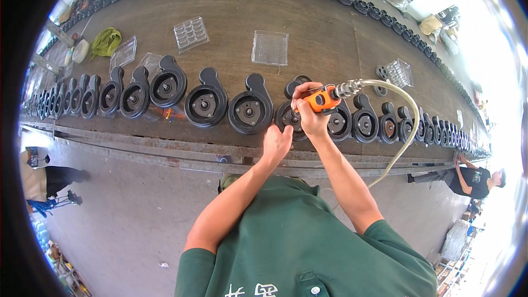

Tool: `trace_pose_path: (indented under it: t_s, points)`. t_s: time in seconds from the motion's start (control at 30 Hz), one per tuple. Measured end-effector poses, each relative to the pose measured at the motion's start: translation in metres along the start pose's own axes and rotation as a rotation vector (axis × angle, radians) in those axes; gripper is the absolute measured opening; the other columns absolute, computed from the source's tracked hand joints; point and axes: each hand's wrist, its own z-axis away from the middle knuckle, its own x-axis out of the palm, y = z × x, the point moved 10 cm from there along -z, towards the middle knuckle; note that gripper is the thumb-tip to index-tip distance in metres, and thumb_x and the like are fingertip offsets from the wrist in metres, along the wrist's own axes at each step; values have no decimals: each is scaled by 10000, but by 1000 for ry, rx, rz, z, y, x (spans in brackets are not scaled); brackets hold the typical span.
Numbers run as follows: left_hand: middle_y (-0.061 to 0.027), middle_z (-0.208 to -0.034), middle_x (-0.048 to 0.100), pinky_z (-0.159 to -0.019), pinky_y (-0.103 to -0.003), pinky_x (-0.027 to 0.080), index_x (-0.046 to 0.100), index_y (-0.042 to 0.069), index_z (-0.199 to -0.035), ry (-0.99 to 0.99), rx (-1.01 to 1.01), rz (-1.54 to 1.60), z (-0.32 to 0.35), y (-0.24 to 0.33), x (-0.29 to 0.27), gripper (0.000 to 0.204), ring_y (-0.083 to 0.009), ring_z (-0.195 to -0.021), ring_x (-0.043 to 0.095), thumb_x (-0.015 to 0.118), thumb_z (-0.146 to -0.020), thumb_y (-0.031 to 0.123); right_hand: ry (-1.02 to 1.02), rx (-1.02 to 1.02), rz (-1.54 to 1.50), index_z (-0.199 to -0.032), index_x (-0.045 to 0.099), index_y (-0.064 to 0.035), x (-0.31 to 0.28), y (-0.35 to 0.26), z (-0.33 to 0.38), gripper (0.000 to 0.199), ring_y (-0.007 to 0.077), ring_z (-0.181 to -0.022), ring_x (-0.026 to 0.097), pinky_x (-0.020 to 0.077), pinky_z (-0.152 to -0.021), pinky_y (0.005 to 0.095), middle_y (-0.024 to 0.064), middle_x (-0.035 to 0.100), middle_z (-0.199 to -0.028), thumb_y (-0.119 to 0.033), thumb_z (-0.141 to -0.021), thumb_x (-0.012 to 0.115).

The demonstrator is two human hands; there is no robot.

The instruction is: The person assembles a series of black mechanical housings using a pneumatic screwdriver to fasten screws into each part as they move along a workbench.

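My right hand is wrapped round an orange air tool with a metal coupling at its end. The tool is held over a black round housing, which my right hand partly covers. Whether the tool's tip touches the housing is hidden. At the near rim of that same housing my left hand is closed, thumb and fingers on its edge. Directly left stands a similar housing with a silvery plate and a central shaft. To the right, another housing continues the row.
A clear hose loops from the tool down past the table edge. Clear plastic trays, a green cloth and black rings lie on the table. Other people stand at far right and far left.
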Motion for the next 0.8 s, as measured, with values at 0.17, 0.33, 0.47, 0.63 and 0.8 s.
trace_pose_path:
  t_s: [0.17, 0.33, 0.47, 0.63, 0.8]
  points:
    - [-313, -883, 698, -833, -457, 554, 603, -147, -1061, 27, 65, -46, -17, -16, 3, 506, -429, -881, 722, 671, -884, 323, -20, 16, 32, -1030, 601, 13, 8, 1, 6, 237, 121, -726, 642, 547, -617, 258, 95, 668, -876, 97, -810, 624]
    - [-323, -905, 696, -846, -464, 550, 597, -147, -1079, 6, 44, -45, -13, -15, 5, 519, -453, -892, 713, 671, -881, 327, -16, 2, 21, -1040, 595, 15, 9, -7, 6, 225, 121, -730, 639, 546, -624, 259, 92, 663, -879, 86, -827, 617]
    - [-325, -902, 695, -836, -458, 555, 586, -150, -1117, -18, 40, -60, -5, -4, 1, 531, -438, -877, 719, 672, -886, 321, -11, 6, -32, -1047, 591, 16, 15, -12, 3, 223, 125, -726, 639, 547, -632, 259, 95, 661, -886, 81, -835, 613]
    - [-326, -899, 695, -836, -455, 558, 581, -149, -1146, -24, 21, -48, -4, -3, 1, 538, -423, -872, 725, 672, -888, 314, 1, 27, -27, -1041, 592, 17, 8, -4, 1, 219, 127, -715, 638, 545, -627, 260, 97, 661, -887, 87, -834, 609]
    - [-315, -882, 702, -830, -459, 558, 595, -144, -1124, 38, 96, -89, -11, -8, -1, 532, -418, -855, 729, 673, -887, 326, -1, 16, -55, -1040, 594, 19, 12, -5, -1, 218, 128, -712, 640, 544, -621, 261, 99, 663, -891, 90, -834, 607]
